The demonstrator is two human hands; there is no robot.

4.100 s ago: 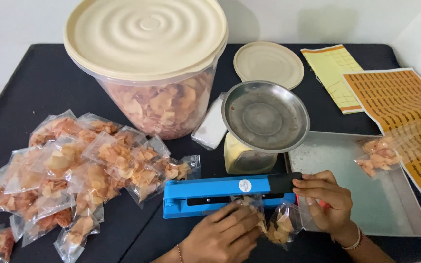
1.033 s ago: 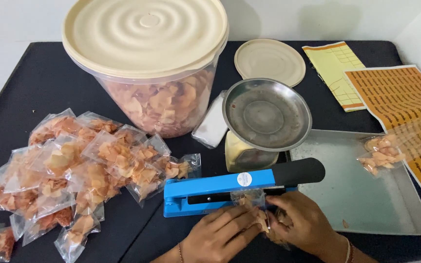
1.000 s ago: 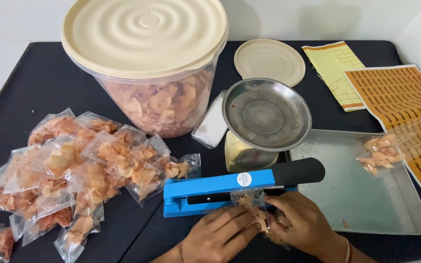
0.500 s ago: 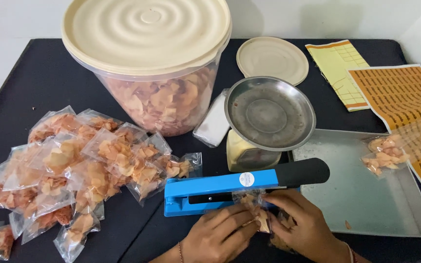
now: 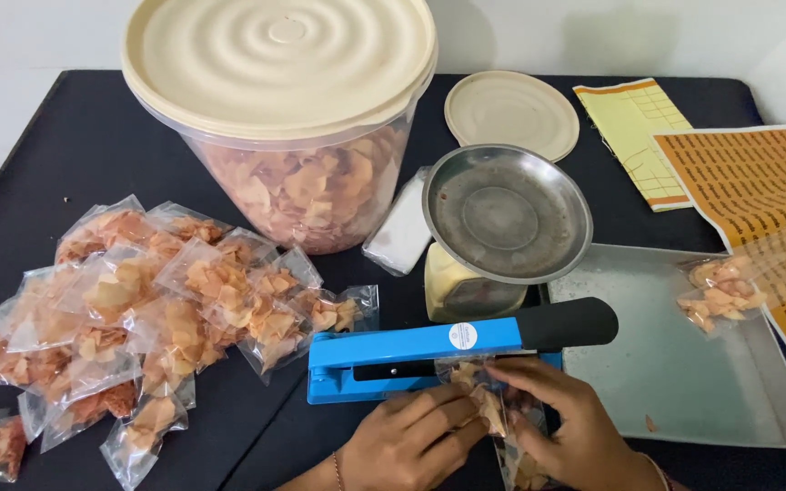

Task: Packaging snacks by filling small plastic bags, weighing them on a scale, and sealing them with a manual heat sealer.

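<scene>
While both hands, left hand (image 5: 411,441) and right hand (image 5: 575,432), pinch a small clear bag of chips (image 5: 493,409) at the blue heat sealer (image 5: 429,350), its raised black handle (image 5: 561,325) sits just above. Sealed packets (image 5: 138,309) crowd the desk (image 5: 75,155) to the left; a scale (image 5: 502,218), big lidded tub (image 5: 293,118) and metal tray (image 5: 675,364) stand close behind.

Tray (image 5: 675,382) right: bare room. Packet pile (image 5: 129,318) blocks left; scale (image 5: 502,227) behind sealer (image 5: 393,359).
</scene>
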